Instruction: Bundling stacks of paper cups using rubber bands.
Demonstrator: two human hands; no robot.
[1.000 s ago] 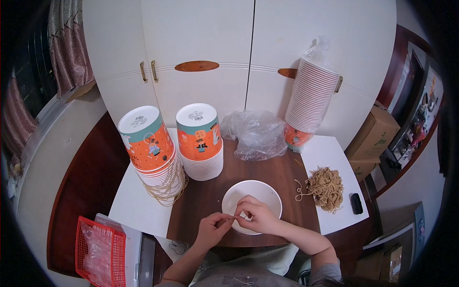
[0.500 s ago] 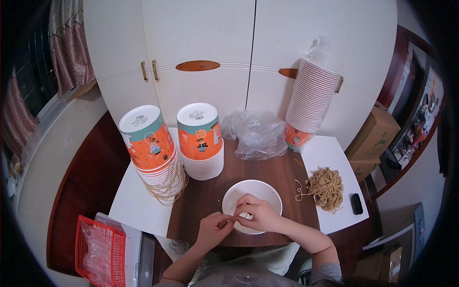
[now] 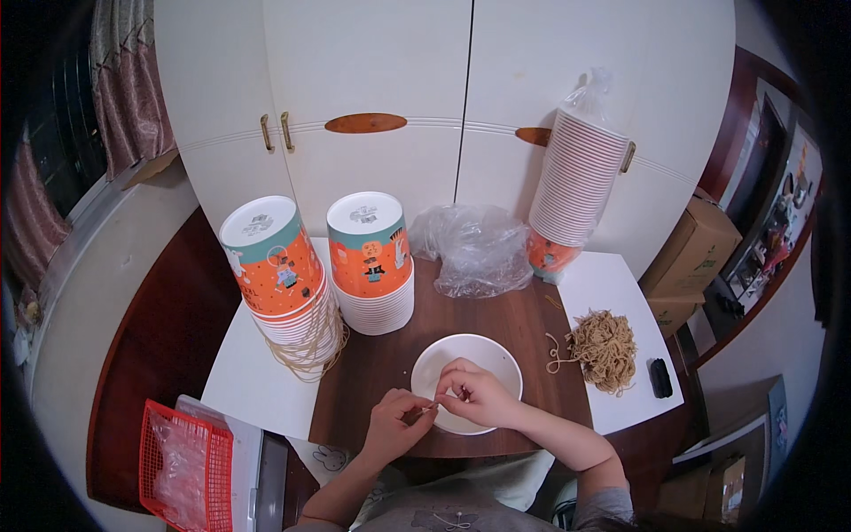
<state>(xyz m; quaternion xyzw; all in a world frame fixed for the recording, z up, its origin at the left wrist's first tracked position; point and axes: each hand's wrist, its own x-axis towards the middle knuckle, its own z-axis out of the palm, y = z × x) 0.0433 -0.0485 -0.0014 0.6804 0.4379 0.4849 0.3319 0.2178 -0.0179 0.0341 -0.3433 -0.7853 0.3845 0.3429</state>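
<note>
My left hand (image 3: 399, 423) and my right hand (image 3: 477, 396) meet fingertip to fingertip over the near left rim of a round white bowl-like container (image 3: 509, 372). Both are closed in a pinch. A thin, small thing seems to run between the fingertips, too fine to make out. To the right lies a tangled heap of tan cord (image 3: 603, 350), a loose end curling toward the container. More tan cord loops (image 3: 312, 350) hang around a stack of orange and green paper buckets (image 3: 275, 266), turned upside down at the left.
A second upturned bucket stack (image 3: 370, 262) stands beside the first. Behind are crumpled clear plastic (image 3: 474, 248) and a tall bagged bucket stack (image 3: 576, 177). A small black object (image 3: 660, 378) lies at the right edge. A red basket (image 3: 182, 465) sits low left; cardboard boxes (image 3: 691, 253) are at right.
The fingers of both hands have shifted slightly, and the right fingertips are drawn closer together. Both hands stay over the container's near rim; the other things have not moved.
</note>
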